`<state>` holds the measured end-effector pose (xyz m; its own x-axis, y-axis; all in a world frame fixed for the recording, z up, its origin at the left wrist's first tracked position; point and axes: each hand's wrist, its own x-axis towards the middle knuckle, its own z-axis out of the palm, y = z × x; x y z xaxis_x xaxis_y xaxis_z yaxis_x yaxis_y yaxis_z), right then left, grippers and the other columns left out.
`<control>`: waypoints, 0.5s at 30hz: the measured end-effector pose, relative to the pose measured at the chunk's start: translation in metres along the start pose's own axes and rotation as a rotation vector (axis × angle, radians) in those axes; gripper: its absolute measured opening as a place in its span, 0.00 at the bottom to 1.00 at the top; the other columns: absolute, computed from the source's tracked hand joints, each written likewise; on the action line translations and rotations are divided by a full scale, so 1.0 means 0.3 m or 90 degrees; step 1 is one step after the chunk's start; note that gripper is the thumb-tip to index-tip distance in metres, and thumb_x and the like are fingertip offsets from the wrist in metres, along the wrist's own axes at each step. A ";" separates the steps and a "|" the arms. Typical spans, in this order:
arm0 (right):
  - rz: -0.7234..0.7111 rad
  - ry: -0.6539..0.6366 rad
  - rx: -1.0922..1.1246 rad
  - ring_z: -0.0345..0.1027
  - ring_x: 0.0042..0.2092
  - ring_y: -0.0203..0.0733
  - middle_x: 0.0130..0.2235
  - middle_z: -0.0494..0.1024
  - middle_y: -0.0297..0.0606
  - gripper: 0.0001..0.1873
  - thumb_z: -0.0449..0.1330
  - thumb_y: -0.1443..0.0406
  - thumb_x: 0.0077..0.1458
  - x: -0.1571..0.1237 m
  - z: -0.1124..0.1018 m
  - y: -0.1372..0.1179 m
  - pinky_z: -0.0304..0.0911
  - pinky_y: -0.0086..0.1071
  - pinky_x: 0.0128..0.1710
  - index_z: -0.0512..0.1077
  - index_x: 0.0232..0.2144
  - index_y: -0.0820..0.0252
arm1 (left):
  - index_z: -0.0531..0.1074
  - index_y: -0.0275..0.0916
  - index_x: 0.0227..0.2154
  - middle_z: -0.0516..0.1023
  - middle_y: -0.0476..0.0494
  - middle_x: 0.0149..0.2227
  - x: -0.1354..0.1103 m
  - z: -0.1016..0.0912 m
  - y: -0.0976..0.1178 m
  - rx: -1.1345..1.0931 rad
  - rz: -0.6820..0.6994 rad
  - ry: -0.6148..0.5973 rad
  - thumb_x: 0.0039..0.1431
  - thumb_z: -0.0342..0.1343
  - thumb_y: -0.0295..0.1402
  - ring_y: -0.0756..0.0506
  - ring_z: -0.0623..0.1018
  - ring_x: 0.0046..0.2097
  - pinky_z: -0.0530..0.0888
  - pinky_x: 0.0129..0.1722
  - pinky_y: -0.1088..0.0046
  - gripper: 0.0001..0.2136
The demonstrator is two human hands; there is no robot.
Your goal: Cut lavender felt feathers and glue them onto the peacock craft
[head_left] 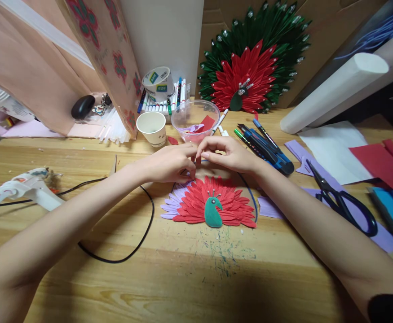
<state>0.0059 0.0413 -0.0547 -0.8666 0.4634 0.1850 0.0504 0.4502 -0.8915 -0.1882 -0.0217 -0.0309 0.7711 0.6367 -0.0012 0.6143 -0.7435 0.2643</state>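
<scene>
Red and purple paper-like peacock (213,202), lying in the centre of the frame.
It looks light, soft and easily creased — probably best taken by its blue rim (253,200). Fingers of the left hand (174,162) bend narrow at its upper-left edge; those of the right hand (228,154) curl close beside them — whether either pinches anything, I cannot tell. Glue gun (36,190) far left, scissors (326,186) far right.

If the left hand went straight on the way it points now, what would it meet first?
Probably the right hand, just ahead of the left hand; depth is unclear, so they may already touch.
</scene>
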 end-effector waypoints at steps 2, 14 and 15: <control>-0.001 -0.002 -0.001 0.58 0.28 0.32 0.29 0.71 0.34 0.11 0.54 0.60 0.57 0.000 0.000 0.000 0.52 0.27 0.27 0.69 0.32 0.63 | 0.77 0.39 0.28 0.72 0.40 0.43 -0.001 0.001 -0.001 -0.004 0.001 0.003 0.53 0.57 0.32 0.43 0.71 0.45 0.70 0.41 0.68 0.05; 0.000 0.008 -0.011 0.60 0.31 0.33 0.30 0.70 0.35 0.09 0.54 0.62 0.56 0.000 0.002 -0.001 0.55 0.27 0.30 0.69 0.32 0.63 | 0.77 0.41 0.32 0.73 0.42 0.42 -0.025 0.002 -0.019 -0.060 -0.030 0.050 0.54 0.56 0.32 0.46 0.72 0.43 0.69 0.40 0.70 0.06; -0.002 0.010 -0.017 0.60 0.31 0.34 0.30 0.70 0.35 0.08 0.54 0.62 0.56 0.000 0.002 -0.001 0.55 0.28 0.30 0.69 0.32 0.63 | 0.77 0.40 0.32 0.73 0.42 0.42 -0.030 0.000 -0.023 -0.068 -0.043 0.065 0.54 0.56 0.32 0.46 0.72 0.43 0.69 0.41 0.70 0.06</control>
<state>0.0056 0.0409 -0.0547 -0.8591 0.4736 0.1938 0.0619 0.4720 -0.8794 -0.1993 -0.0221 -0.0329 0.7036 0.7067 0.0743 0.6391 -0.6750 0.3686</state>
